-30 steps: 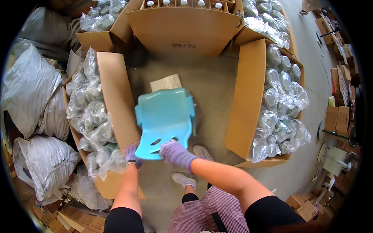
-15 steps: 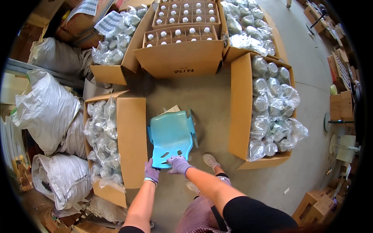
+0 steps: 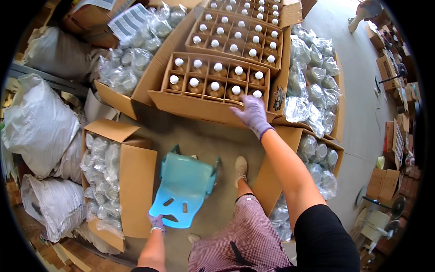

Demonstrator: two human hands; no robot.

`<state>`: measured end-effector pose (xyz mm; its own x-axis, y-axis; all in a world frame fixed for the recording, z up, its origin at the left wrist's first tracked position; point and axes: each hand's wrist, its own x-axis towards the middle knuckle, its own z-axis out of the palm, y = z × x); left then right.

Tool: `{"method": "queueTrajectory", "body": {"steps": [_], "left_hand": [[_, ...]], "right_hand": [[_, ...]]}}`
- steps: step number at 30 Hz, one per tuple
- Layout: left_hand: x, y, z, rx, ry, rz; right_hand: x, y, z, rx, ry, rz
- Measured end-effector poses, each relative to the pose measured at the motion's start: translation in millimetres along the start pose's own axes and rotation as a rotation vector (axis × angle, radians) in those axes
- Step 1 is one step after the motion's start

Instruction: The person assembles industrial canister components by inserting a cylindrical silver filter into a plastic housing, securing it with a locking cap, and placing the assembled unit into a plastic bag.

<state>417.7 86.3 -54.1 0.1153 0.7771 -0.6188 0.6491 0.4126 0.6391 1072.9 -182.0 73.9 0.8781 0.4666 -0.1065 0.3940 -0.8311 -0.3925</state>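
— What is the left hand [image 3: 157, 223] gripping?

— It is holding the back edge of the blue chair [image 3: 185, 189]; the grip is closing narrow on that rim, the fingers mostly tucking under it, so they are hard to make out. The chair is standing on the floor [image 3: 213, 140], just left of the person's shoe [image 3: 240, 168], between the cartons.

— And the right hand [image 3: 252, 114]?

— It is reaching forward with fingers spreading wide, holding nothing, resting over the near corner of the bottle box [image 3: 213, 86]. Whether the palm is touching the cardboard, I cannot tell.

— What is sitting in that box?

— White-capped bottles [image 3: 215, 85] standing upright in cardboard dividers. A second box [image 3: 242, 34] behind it is holding more of the same, its far end getting cut off at the top.

— The other cartons?

— The left carton [image 3: 136, 190] is holding clear-wrapped packs [image 3: 100, 167]; what is inside the wrap is too blurred to tell. The right carton [image 3: 276, 167] is carrying similar packs, with the arm partly hiding it. Grey sacks [image 3: 38, 122] are lying at the far left.
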Motion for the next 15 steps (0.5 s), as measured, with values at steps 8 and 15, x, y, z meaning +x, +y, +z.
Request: {"method": "queueTrajectory", "body": {"steps": [8, 15], "left_hand": [[-30, 110, 43, 0.499, 0.074, -0.562], [-25, 9, -27, 0.149, 0.01, -0.595]], "right_hand": [[-99, 24, 167, -0.039, -1.2, -0.144], [31, 87, 261, 0.222, -1.247, 0.293]]}}
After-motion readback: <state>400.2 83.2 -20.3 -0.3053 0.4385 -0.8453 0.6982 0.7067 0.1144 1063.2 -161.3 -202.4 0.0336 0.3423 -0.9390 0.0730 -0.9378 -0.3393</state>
